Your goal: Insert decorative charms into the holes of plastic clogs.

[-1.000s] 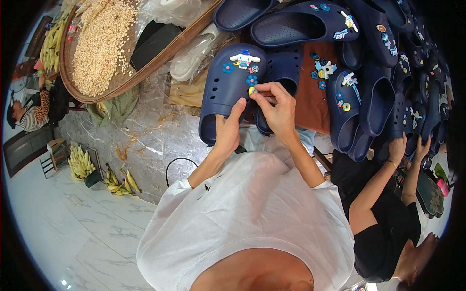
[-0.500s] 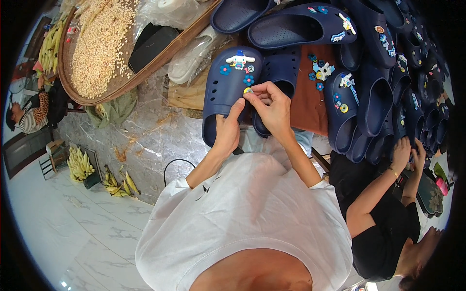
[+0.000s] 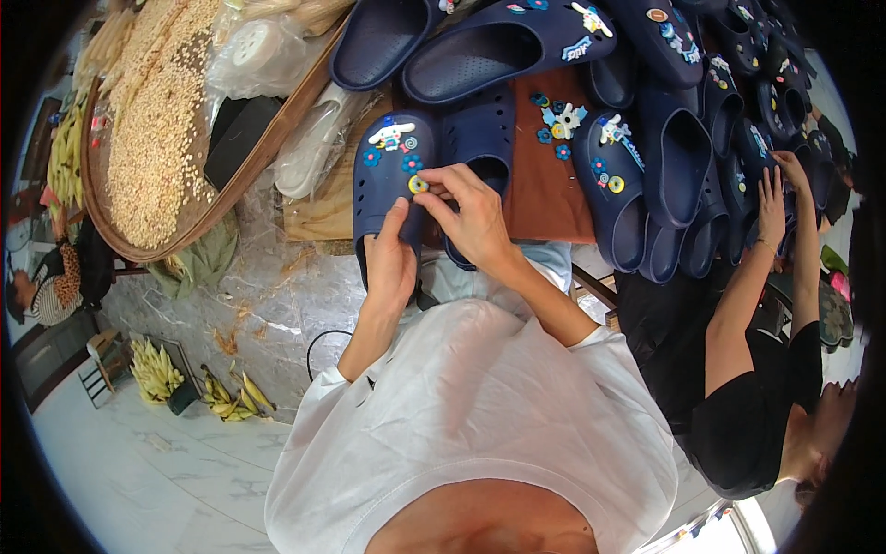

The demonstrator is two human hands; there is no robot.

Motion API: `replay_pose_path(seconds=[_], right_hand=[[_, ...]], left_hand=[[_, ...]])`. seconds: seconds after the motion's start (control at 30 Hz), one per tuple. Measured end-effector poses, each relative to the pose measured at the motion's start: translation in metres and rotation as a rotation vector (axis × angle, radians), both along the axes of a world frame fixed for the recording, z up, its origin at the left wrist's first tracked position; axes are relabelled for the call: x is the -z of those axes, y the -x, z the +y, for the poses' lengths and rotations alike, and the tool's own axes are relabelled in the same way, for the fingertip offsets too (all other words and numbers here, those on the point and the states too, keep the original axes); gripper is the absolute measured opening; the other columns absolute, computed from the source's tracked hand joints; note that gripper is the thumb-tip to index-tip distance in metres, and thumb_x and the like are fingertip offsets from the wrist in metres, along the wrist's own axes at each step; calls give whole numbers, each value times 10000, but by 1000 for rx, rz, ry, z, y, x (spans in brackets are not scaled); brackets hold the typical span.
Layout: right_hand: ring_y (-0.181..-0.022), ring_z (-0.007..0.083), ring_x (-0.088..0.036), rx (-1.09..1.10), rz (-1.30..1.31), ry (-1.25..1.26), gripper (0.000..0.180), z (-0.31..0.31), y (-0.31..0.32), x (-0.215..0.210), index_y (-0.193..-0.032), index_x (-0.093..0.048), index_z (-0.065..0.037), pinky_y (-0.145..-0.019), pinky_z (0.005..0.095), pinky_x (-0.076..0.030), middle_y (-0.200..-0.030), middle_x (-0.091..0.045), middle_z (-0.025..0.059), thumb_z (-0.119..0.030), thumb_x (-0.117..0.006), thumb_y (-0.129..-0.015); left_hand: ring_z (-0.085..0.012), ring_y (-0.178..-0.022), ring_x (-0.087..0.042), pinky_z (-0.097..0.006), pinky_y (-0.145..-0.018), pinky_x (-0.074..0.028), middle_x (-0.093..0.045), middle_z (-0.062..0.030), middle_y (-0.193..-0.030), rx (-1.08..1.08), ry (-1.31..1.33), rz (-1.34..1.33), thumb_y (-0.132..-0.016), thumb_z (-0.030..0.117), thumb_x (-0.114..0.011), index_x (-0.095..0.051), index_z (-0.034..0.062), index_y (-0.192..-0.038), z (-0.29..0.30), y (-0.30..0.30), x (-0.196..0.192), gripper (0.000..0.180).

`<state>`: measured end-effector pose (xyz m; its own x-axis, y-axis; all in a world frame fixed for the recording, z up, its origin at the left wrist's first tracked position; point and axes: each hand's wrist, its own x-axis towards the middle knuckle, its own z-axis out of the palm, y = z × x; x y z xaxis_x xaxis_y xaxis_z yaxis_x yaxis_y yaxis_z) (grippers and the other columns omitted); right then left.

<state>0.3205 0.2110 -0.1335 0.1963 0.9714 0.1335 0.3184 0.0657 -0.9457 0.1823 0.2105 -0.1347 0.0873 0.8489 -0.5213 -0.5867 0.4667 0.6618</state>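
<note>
My left hand (image 3: 390,263) grips a navy clog (image 3: 378,208) at its opening, thumb on the outside and fingers hidden inside the shoe. On the clog's upper sit a white long-eared character charm (image 3: 392,136) and blue flower charms (image 3: 372,158). My right hand (image 3: 466,208) has thumb and forefinger closed at the edge of a round yellow charm (image 3: 418,184), which lies against the upper. Beside it rests a second navy clog (image 3: 475,125) without visible charms. Loose charms (image 3: 563,120) lie on a brown sheet (image 3: 544,203) to the right.
Many navy clogs (image 3: 678,175) crowd the right and far side. At the far left stands a round tray (image 3: 198,231) of corn kernels (image 3: 148,162). Another person's hands (image 3: 772,208) reach among the clogs at right. Corn cobs (image 3: 157,374) stand on the floor at left.
The view has shifted, so the table things sit further left. The yellow charm now shows more fully against the clog. The other person's hands have moved further away over the clogs.
</note>
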Motion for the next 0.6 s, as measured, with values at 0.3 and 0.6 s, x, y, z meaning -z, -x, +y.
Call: replay_pose_path(seconds=[0.3,0.6], right_hand=[[-787,232,-666,245,-214,-3,160,-12,-81,-19,-1063,-691,-36,-683,306,-546,-960,-649,116,-44,-642,-911],[-980,389,-586,279,-836,142,296,23,-142,49,-1132,-635,33,-856,474,-490,-1108,-581,232,57,-563,-847]], left_hand=[[-168,-1062,-627,-318,-997,-466,-662,-86,-1125,-75,32,-8,-907,54,-639,-609,-22,-1148,6,-1,7,255],[-149,-1067,-609,-299,-998,-448,-661,-70,-1111,-29,14,27,-902,72,-644,-640,-30,-1065,6,-1,7,192]])
